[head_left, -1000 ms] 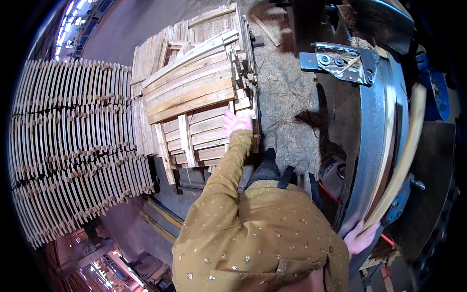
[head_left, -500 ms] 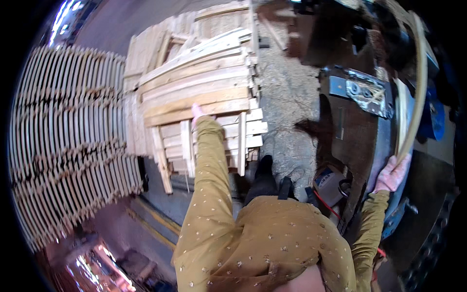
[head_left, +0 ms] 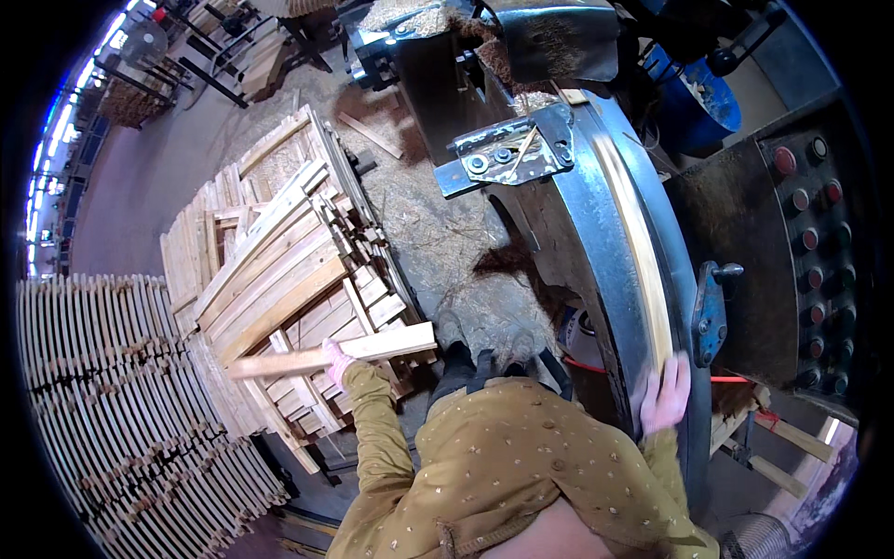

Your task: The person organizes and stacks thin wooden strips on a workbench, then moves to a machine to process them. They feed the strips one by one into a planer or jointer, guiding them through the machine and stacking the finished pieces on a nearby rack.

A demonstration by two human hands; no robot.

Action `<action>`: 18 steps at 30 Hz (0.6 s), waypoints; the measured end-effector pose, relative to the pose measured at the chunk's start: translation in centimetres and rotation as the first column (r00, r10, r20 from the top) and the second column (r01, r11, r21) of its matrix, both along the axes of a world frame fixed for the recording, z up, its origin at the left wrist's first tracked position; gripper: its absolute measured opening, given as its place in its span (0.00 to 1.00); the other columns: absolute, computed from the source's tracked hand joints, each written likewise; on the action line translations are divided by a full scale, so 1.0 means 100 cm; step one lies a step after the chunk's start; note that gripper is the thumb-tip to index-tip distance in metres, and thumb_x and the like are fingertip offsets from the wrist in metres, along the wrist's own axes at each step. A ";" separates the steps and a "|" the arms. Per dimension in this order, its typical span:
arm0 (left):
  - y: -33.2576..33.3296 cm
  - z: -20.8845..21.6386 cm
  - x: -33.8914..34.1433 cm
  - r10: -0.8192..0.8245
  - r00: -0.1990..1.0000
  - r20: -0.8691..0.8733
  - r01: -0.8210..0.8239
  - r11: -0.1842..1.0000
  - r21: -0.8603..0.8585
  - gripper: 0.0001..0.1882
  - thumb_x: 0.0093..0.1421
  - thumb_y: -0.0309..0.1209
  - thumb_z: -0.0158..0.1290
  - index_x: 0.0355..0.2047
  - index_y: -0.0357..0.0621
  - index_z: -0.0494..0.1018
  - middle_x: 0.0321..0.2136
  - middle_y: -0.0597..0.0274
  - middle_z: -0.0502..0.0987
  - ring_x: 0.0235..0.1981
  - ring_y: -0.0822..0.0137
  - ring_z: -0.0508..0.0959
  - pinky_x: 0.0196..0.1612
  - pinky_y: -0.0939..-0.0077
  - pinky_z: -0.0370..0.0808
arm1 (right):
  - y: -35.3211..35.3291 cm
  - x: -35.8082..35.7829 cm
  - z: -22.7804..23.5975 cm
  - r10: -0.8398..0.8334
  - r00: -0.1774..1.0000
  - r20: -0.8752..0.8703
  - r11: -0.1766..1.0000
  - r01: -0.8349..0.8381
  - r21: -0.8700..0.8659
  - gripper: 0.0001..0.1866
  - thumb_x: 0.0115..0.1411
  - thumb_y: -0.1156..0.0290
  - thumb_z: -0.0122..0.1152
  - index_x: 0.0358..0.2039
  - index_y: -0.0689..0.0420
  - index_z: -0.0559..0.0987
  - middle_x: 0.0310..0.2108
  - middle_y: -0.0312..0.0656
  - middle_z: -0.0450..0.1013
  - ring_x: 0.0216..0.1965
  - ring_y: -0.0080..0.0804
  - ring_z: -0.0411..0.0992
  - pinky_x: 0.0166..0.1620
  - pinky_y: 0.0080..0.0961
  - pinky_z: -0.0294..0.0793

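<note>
My left hand (head_left: 340,361) is closed around a pale wooden board (head_left: 386,343), held slightly above the near end of a pile of similar boards (head_left: 270,265). On the right, a long narrow wood strip (head_left: 633,242) lies along the blue-grey metal bed (head_left: 596,186) of a woodworking machine. Its far end runs up beside a metal bracket (head_left: 517,154). At the strip's near end is my right hand (head_left: 666,396), fingers stretched out and slightly blurred. Whether the fingertips touch the strip I cannot tell.
Stacked wooden slats (head_left: 140,401) fill the left side. A control panel with several buttons (head_left: 810,242) stands at the far right, beyond a blue clamp handle (head_left: 712,312). A blue bin (head_left: 703,102) holds wood scraps. Sawdust covers the floor (head_left: 428,224) between pile and machine.
My left hand has lifted a board off the pile. My right hand has let go of the strip it gripped, which now lies lower along the bed. The view has turned right.
</note>
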State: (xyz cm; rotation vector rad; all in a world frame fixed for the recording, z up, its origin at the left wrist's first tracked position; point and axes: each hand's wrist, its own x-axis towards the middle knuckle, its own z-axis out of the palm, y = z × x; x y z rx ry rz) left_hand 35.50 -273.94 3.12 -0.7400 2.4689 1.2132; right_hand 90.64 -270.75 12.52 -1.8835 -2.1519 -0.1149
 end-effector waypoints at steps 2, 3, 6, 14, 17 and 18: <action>0.018 0.016 0.012 -0.035 0.988 -0.149 0.066 0.976 0.207 0.44 0.46 0.63 0.60 0.45 0.29 0.71 0.35 0.47 0.77 0.33 0.59 0.77 0.37 0.65 0.75 | 0.072 -0.029 0.001 0.129 0.978 -0.167 0.979 -0.099 0.178 0.20 0.58 0.78 0.58 0.52 0.60 0.73 0.53 0.58 0.67 0.52 0.55 0.68 0.55 0.41 0.69; 0.030 0.027 0.016 -0.047 0.975 -0.215 0.112 0.948 0.298 0.43 0.47 0.62 0.60 0.45 0.30 0.71 0.35 0.47 0.77 0.33 0.59 0.77 0.37 0.65 0.75 | 0.105 -0.043 -0.001 0.214 0.951 -0.222 0.955 -0.156 0.253 0.19 0.55 0.80 0.59 0.49 0.59 0.76 0.51 0.54 0.69 0.51 0.52 0.70 0.54 0.39 0.70; 0.086 0.073 0.025 -0.088 0.924 -0.373 0.298 0.774 0.558 0.40 0.49 0.58 0.59 0.46 0.31 0.69 0.35 0.48 0.76 0.34 0.59 0.77 0.38 0.65 0.75 | 0.169 -0.051 -0.037 0.385 0.896 -0.220 0.864 -0.267 0.427 0.19 0.53 0.83 0.59 0.47 0.58 0.78 0.49 0.51 0.72 0.50 0.49 0.71 0.54 0.36 0.71; 0.260 0.170 0.208 -0.434 0.754 -0.492 0.347 -0.372 0.861 0.31 0.55 0.48 0.57 0.48 0.35 0.65 0.36 0.49 0.74 0.35 0.60 0.78 0.40 0.65 0.76 | 0.198 -0.124 0.013 0.543 0.727 -0.421 0.810 -0.322 0.490 0.23 0.60 0.65 0.61 0.52 0.64 0.74 0.52 0.54 0.70 0.52 0.50 0.69 0.57 0.38 0.67; 0.246 0.163 0.286 -0.597 0.588 -0.546 0.437 -0.335 0.835 0.28 0.57 0.44 0.56 0.48 0.36 0.63 0.36 0.49 0.74 0.36 0.60 0.78 0.40 0.65 0.77 | 0.164 -0.121 0.005 0.482 0.648 -0.590 0.868 -0.258 0.425 0.34 0.51 0.65 0.68 0.55 0.69 0.68 0.46 0.57 0.73 0.47 0.53 0.72 0.51 0.40 0.69; 0.211 0.182 0.300 -0.751 0.345 -0.563 0.872 0.036 0.487 0.27 0.57 0.44 0.56 0.49 0.36 0.65 0.37 0.46 0.75 0.38 0.59 0.78 0.43 0.64 0.76 | 0.142 -0.100 0.006 0.398 0.690 -0.605 0.916 -0.257 0.309 0.32 0.52 0.70 0.67 0.55 0.70 0.68 0.45 0.59 0.73 0.45 0.54 0.72 0.50 0.40 0.70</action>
